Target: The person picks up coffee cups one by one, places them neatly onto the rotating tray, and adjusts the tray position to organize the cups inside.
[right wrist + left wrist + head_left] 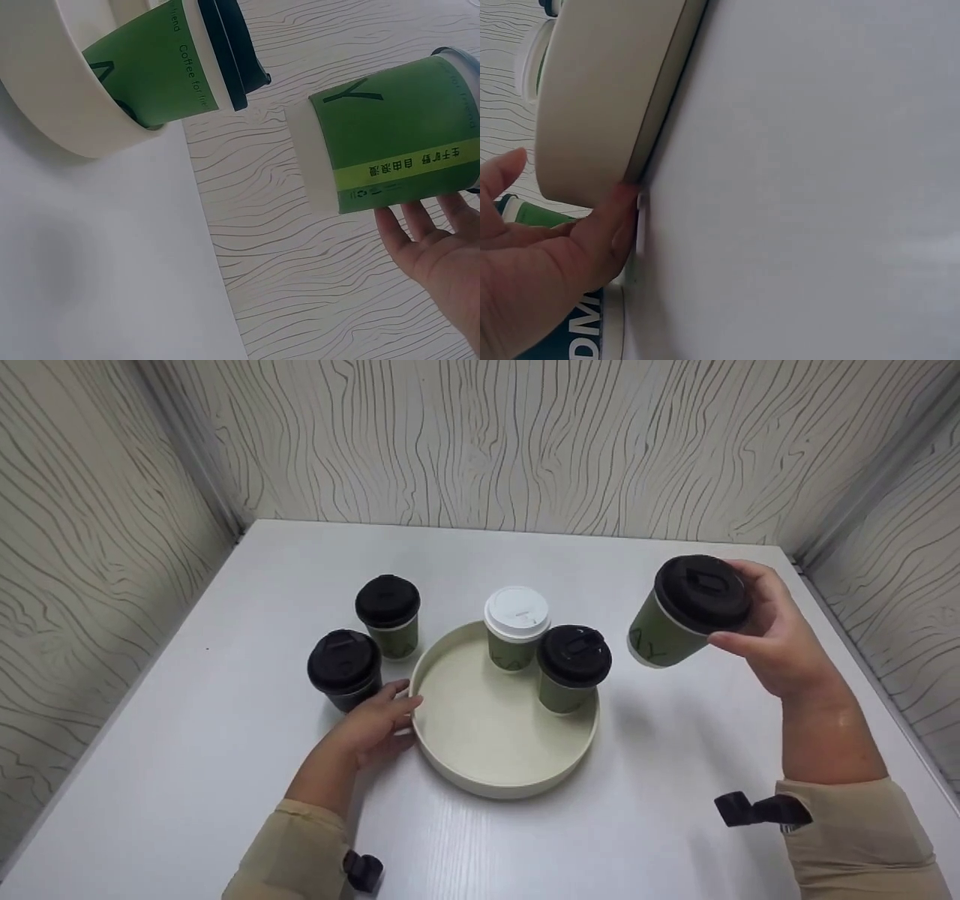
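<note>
At the far left I saw a dark cup (pixel 345 669) with a black lid upright on the white table (pixel 225 720), and just behind it a green cup (pixel 390 616), also lidded in black. Beside them, the left hand (pixel 373 725) touched the wall of a round cream tray (pixel 472 727), its fingers loosely spread. Inside stood a white-lidded cup (pixel 514 628) and, nearer the right wall, a black-lidded cup (pixel 571 667). Rightmost, my right hand (pixel 784 645) held a tilted cup (pixel 682 613) between thumb and fingers, raised above the table, apart from the tray.
</note>
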Action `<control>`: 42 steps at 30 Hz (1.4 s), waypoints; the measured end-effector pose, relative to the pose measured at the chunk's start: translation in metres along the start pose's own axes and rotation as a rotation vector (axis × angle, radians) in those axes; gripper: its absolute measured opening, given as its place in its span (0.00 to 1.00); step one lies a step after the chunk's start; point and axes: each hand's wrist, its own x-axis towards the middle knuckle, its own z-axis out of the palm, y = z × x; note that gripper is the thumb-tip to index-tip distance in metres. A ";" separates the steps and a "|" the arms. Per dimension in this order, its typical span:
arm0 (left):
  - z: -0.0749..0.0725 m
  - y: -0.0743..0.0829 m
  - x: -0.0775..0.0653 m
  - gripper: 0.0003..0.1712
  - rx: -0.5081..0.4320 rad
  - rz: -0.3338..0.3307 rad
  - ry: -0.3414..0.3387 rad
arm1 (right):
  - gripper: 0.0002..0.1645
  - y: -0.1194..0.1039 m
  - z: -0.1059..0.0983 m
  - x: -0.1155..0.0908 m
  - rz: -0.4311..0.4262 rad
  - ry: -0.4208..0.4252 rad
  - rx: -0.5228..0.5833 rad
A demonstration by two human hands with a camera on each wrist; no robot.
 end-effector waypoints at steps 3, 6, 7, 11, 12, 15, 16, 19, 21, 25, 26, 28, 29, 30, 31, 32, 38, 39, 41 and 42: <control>0.001 -0.002 0.001 0.36 -0.002 0.021 -0.020 | 0.43 0.000 0.001 -0.004 0.017 -0.015 -0.014; 0.002 -0.003 0.002 0.33 0.002 0.037 -0.010 | 0.43 0.000 0.002 -0.008 0.035 -0.034 -0.034; 0.002 -0.004 0.003 0.31 0.000 0.040 0.004 | 0.43 0.000 0.003 -0.009 0.038 -0.034 -0.041; 0.003 -0.006 0.005 0.24 0.015 0.055 0.067 | 0.44 0.001 0.005 -0.013 0.045 -0.039 -0.058; 0.004 -0.006 0.005 0.23 0.013 0.056 0.086 | 0.44 0.001 0.006 -0.014 0.048 -0.041 -0.058; 0.005 -0.005 0.004 0.22 0.045 0.054 0.108 | 0.44 0.003 0.009 -0.016 0.049 -0.051 -0.052; 0.005 -0.005 0.004 0.22 0.050 0.047 0.111 | 0.45 0.004 0.009 -0.017 0.048 -0.058 -0.050; 0.005 -0.004 0.004 0.22 0.036 0.033 0.102 | 0.45 0.007 0.011 -0.020 0.043 -0.073 -0.031; 0.005 -0.005 0.003 0.23 0.022 0.022 0.094 | 0.45 0.009 0.013 -0.021 0.044 -0.078 -0.022; 0.005 -0.004 0.002 0.24 -0.001 0.013 0.070 | 0.45 0.014 0.016 -0.022 0.048 -0.081 -0.019; 0.005 -0.004 0.001 0.24 -0.007 0.010 0.063 | 0.45 0.015 0.017 -0.023 0.049 -0.083 -0.021; 0.004 -0.003 0.000 0.25 -0.008 0.007 0.045 | 0.46 0.017 0.020 -0.024 0.049 -0.089 -0.019; 0.004 -0.003 0.000 0.26 -0.007 0.007 0.039 | 0.46 0.018 0.021 -0.024 0.050 -0.093 -0.011; 0.003 -0.003 -0.001 0.27 -0.003 0.008 0.034 | 0.46 0.019 0.022 -0.025 0.051 -0.097 -0.003; 0.003 -0.003 -0.001 0.28 0.006 0.007 0.022 | 0.46 0.019 0.024 -0.026 0.052 -0.100 0.003; 0.002 -0.003 -0.002 0.28 0.005 0.009 0.014 | 0.46 0.020 0.025 -0.026 0.054 -0.105 0.010; 0.001 -0.001 -0.006 0.30 -0.015 0.023 -0.018 | 0.47 0.026 0.033 -0.029 0.057 -0.123 0.001; 0.001 -0.001 -0.007 0.31 -0.012 0.023 -0.022 | 0.47 0.027 0.035 -0.029 0.056 -0.122 -0.004; 0.001 -0.001 -0.007 0.32 -0.007 0.023 -0.037 | 0.47 0.030 0.038 -0.029 0.054 -0.122 -0.003; 0.001 -0.001 -0.007 0.32 -0.007 0.022 -0.038 | 0.47 0.031 0.039 -0.029 0.057 -0.123 -0.002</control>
